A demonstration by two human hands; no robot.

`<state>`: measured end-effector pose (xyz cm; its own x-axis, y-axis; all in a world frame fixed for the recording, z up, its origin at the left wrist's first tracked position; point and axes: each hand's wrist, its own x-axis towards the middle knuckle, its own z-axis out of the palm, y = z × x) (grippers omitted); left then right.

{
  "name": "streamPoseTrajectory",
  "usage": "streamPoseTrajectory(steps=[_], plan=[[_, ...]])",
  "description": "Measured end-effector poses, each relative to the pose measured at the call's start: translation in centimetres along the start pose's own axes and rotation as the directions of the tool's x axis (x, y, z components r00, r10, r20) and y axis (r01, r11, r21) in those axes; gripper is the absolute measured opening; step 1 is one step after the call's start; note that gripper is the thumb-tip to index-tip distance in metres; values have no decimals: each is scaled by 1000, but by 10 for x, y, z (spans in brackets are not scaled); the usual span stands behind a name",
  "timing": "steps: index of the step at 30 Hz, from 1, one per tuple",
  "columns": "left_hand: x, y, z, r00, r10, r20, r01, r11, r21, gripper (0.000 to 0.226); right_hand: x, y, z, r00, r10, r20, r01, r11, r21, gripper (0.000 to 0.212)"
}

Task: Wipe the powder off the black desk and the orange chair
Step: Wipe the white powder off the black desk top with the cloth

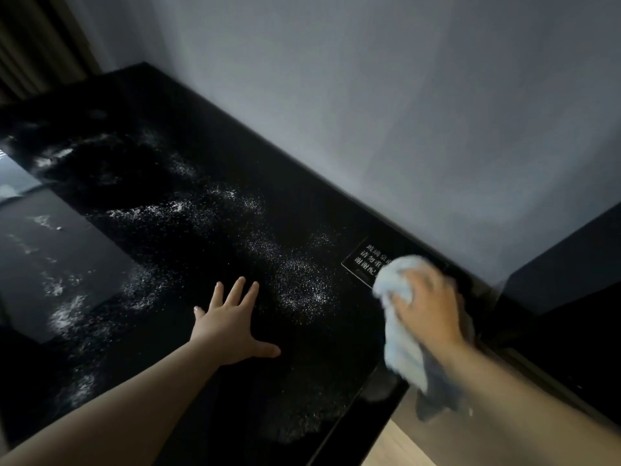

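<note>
A glossy black desk (208, 136) runs along a grey wall, and white powder (295, 284) lies scattered in patches across its top. My left hand (232, 322) rests flat on the desk with fingers spread, just left of a powder patch. My right hand (426, 307) grips a light blue cloth (400, 344) at the desk's right end; the cloth hangs down past the front edge and looks blurred. The orange chair is not in view.
A small black sign with white characters (364, 260) lies flat on the desk beside the cloth. A dark cabinet (568, 274) stands to the right of the desk. Wooden floor (400, 445) shows below the desk's right corner. A curtain (30, 45) hangs at the far left.
</note>
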<state>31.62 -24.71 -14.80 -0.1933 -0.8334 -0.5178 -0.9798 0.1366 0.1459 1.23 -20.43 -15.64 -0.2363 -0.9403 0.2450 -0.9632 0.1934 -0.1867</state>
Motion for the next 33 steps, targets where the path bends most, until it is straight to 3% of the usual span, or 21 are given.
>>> streamPoseTrajectory(steps=[2, 4, 6, 8, 10, 11, 13, 15, 17, 19, 21, 23, 24, 25, 27, 30, 33], plan=[[-1, 2, -3, 1000, -3, 17, 2, 1000, 15, 127, 30, 0, 3, 954, 299, -7, -298, 954, 26, 48], [-2, 4, -4, 1000, -11, 19, 11, 1000, 7, 126, 34, -10, 9, 927, 374, 1, -374, 925, -65, 47], [-2, 4, -5, 1000, -11, 23, 11, 1000, 0, 126, 14, -26, 9, 966, 258, 20, -255, 964, -80, 46], [-1, 3, -3, 1000, -7, 17, 7, 1000, -9, 127, -22, -38, 8, 1000, 14, 17, -14, 999, -34, 48], [-1, 3, -3, 1000, -1, 13, 2, 1000, -12, 127, -44, -40, 7, 985, -167, 32, 168, 986, -24, 52], [-1, 2, -3, 1000, 1, 11, -1, 1000, -13, 127, -36, -37, 6, 984, -174, 43, 175, 985, -13, 52], [0, 2, -4, 1000, 6, 14, -6, 1000, -16, 127, -1, -28, 7, 999, 36, 21, -35, 999, -33, 48], [0, 1, -2, 1000, 6, 10, -5, 1000, -18, 127, 42, -21, 8, 959, 282, 5, -282, 959, -34, 46], [1, 0, -1, 1000, 0, 7, 0, 1000, -13, 127, 59, -25, 10, 941, 337, 37, -334, 941, -55, 44], [1, -1, 2, 1000, -1, 5, 1, 1000, -3, 127, 39, -39, 11, 969, 236, 69, -229, 968, -98, 43], [2, -1, 3, 1000, 0, -3, 0, 1000, -4, 128, -3, -53, 12, 998, 10, 61, -5, 998, -70, 41], [2, -1, 2, 1000, 6, -3, -6, 1000, -8, 127, -37, -55, 12, 972, -233, 41, 234, 971, -35, 43], [1, -1, 2, 1000, 7, -6, -7, 1000, -12, 127, -35, -51, 11, 958, -286, 28, 287, 958, -23, 47], [1, -1, 1, 1000, 6, -6, -6, 1000, -17, 127, -23, -46, 10, 964, -263, 35, 264, 964, -12, 50], [0, 0, 1, 1000, 5, -7, -5, 1000, -23, 127, 17, -32, 14, 999, -54, 7, 54, 996, -76, 50], [-1, -1, 1, 1000, -2, -19, 2, 1000, -30, 127, 76, -18, 21, 957, 280, 71, -271, 956, -116, 52], [-3, -1, 0, 1000, -12, -23, 11, 1000, -22, 127, 83, -33, 22, 941, 306, 141, -287, 948, -140, 45]])
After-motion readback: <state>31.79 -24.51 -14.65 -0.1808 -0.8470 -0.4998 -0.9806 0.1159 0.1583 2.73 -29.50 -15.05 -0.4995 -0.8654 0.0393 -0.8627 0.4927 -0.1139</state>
